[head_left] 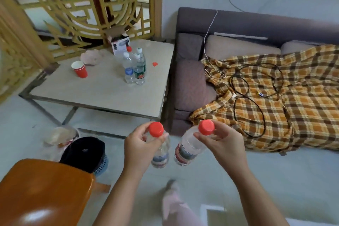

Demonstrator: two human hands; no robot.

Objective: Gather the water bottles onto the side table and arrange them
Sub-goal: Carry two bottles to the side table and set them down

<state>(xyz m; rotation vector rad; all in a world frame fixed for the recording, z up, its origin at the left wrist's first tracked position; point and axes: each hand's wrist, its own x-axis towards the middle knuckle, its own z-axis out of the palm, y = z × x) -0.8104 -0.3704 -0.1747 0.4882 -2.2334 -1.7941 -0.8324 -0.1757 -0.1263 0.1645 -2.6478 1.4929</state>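
My left hand (140, 146) grips a clear red-capped water bottle (161, 156) by its neck, upright, in front of the side table. My right hand (222, 143) holds a second red-capped bottle (185, 149) by the neck, tilted left. Both bottles hang over the floor, close together but apart. On the beige side table (91, 90) a tight cluster of several bottles (134, 67) stands near the middle, most with white caps, one at the back with a red cap.
On the table are stacked red paper cups (80, 69), a small white box (120, 47), a pinkish lump (90, 57) and a loose red cap (155, 64). A grey sofa (190, 86) with a plaid blanket (286, 97) and cables is right. Orange stool (42, 192) and bin (86, 154) lower left.
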